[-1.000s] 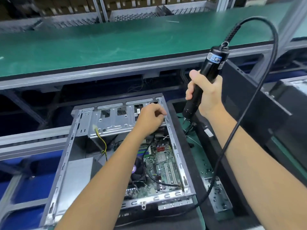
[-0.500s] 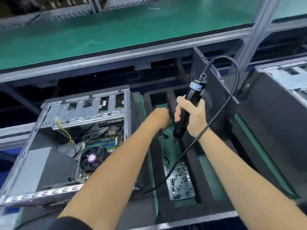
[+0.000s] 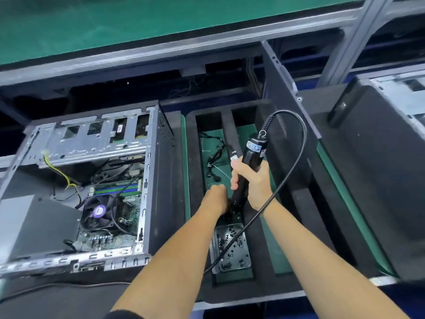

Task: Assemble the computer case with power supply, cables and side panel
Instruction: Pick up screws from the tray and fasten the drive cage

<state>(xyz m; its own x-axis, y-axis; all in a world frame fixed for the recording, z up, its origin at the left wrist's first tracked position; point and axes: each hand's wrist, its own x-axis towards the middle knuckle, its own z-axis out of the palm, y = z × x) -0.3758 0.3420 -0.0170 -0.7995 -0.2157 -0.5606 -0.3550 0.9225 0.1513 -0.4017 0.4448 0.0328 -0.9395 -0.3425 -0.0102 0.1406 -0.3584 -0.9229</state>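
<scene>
The open grey steel computer case [image 3: 87, 187] lies on its side at the left end of the black foam work tray [image 3: 190, 157], its motherboard, black cooler fan [image 3: 97, 211] and yellow wire loom exposed; no side panel is fitted to it. A dark flat panel [image 3: 285, 125], possibly that side panel, stands on edge against the tray's far right side; this cannot be confirmed.

The right hand [image 3: 251, 180] is wrapped firmly round the black cylindrical electric screwdriver [image 3: 249, 166], bit end angled down towards the small clear plastic screw tray [image 3: 232, 247] set in the near middle recess of the foam tray. The screwdriver's black power cord [image 3: 296, 166] loops up and right, then falls across the screw tray.

The left hand [image 3: 215, 199] sits at the screwdriver's tip with fingers curled under. Whether it pinches a screw cannot be told; the fingertips are hidden.

Judgement: the tool is held low and the free hand brought to the tip in order to load a screw onto the bit, ahead of fastening work at the case.

A bundle of loose black cables [image 3: 213, 162] lies on the green mat in the far part of the recess. The foam tray rests on a metal-framed line; a green-topped bench [image 3: 138, 26] runs along the far side, and another dark case [image 3: 379, 169] sits to the right.
</scene>
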